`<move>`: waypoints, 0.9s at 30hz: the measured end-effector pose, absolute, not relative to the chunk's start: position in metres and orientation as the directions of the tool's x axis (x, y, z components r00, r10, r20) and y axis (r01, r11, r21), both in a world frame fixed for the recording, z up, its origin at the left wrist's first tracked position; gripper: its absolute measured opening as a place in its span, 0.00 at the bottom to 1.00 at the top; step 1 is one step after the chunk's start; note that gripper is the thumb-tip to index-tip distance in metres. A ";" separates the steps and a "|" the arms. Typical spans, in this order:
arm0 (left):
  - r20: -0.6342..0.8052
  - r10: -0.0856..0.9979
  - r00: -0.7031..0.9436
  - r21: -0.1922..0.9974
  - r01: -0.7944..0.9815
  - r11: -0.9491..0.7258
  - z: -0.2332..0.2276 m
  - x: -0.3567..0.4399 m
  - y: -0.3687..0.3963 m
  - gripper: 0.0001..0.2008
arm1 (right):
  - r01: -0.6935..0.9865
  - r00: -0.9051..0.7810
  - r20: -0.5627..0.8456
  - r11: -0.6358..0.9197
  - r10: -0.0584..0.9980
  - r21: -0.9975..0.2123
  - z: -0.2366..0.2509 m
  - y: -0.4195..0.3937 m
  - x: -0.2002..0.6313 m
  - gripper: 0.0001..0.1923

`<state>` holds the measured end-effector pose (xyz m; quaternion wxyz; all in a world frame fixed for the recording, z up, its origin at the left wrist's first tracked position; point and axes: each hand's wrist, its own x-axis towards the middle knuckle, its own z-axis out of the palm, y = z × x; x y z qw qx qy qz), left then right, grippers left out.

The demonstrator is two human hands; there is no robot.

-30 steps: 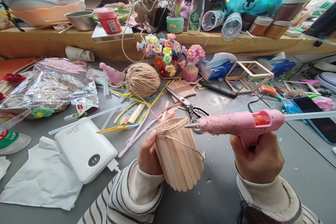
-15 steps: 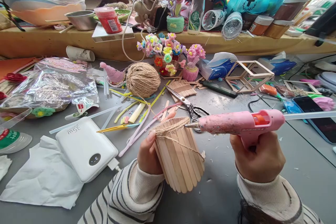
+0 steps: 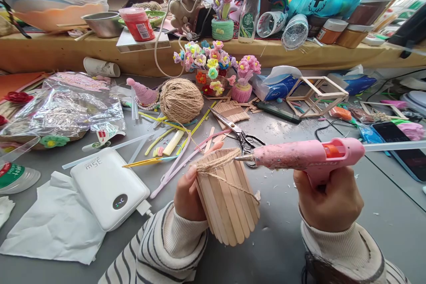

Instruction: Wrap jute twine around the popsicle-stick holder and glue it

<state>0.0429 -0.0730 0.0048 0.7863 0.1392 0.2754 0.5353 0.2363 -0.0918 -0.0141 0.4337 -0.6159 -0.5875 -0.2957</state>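
My left hand [image 3: 187, 196] grips a cup made of wooden craft sticks [image 3: 228, 202], tilted, with brown twine [image 3: 216, 165] wound around its upper rim and one strand crossing its side. My right hand [image 3: 329, 199] holds a pink hot glue gun [image 3: 306, 156] by its handle. The gun's metal nozzle points left and touches the twine at the cup's rim. A clear glue stick juts from the gun's back end toward the right.
A twine ball [image 3: 180, 100] lies behind the cup, scissors [image 3: 238, 134] just beyond the nozzle. A white power bank [image 3: 109, 188] and tissue sit at left. A stick cube frame [image 3: 316, 96], phone [image 3: 401, 147], pipe-cleaner flowers [image 3: 213, 67] and a cluttered shelf [image 3: 60, 53] fill the back.
The glue gun and my right hand have shifted very slightly right and tipped the nozzle down a little. The cup stays in place.
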 end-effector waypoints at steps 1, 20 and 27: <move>-0.276 0.922 0.270 0.517 -0.767 0.379 0.004 0.043 -0.073 0.32 | 0.980 0.140 0.869 0.061 0.474 -0.191 -0.014 -0.092 0.236 0.09; -0.299 0.924 0.237 0.575 -0.728 0.373 0.008 0.046 -0.074 0.34 | 0.981 0.135 0.853 0.055 0.505 -0.188 -0.014 -0.094 0.236 0.07; -0.303 0.920 0.249 0.601 -0.699 0.387 0.007 0.044 -0.073 0.35 | 0.979 0.147 0.852 0.050 0.503 -0.198 -0.012 -0.093 0.236 0.09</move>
